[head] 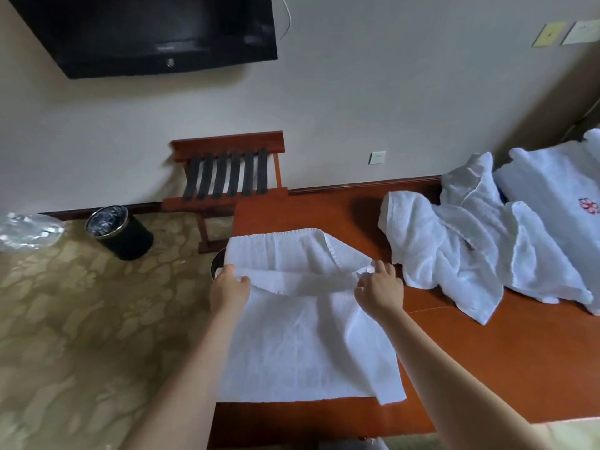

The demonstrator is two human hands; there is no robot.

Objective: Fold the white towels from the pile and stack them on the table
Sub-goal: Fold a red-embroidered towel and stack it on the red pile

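Folding looks mid-step. The white towel (302, 345) lies flat on the red-brown wood surface (487, 368), along its left edge, w/ the far part doubled back toward the person.

The left hand (229, 287) and right hand (380, 287) each hold one end of the hemmed edge, approx halfway down the towel. Left fingers (243, 280) pinch the hem, thumb on top. Right fingers (380, 266) are curled over the other corner and pinch it too. Holding at both corners prob keeps the hem straight and square to the layer below. The cloth sags a bit btw the hands, so tension is low.

The far fold line is rounded and slightly puckered. The near edge is straight, w/ the near-right corner poking out past it, so the layers aren't fully aligned yet.

Material: thin terry, matte, soft creases, limp, so it drapes and won't hold shape w/o smoothing. The surface is glossy, so the towel may slide when pulled.

The pile (454, 251) of crumpled white towels sits on the same surface to the right, well apart from the hands. Behind it is a folded white piece (552, 177) w/ a red emblem; can't tell if it's part of a stack.

Off the surface: black bin (120, 232) w/ liner on patterned carpet, wooden luggage rack (227, 177) w/ dark straps against the wall.

Est. progress: early, most of the pile is unfolded.
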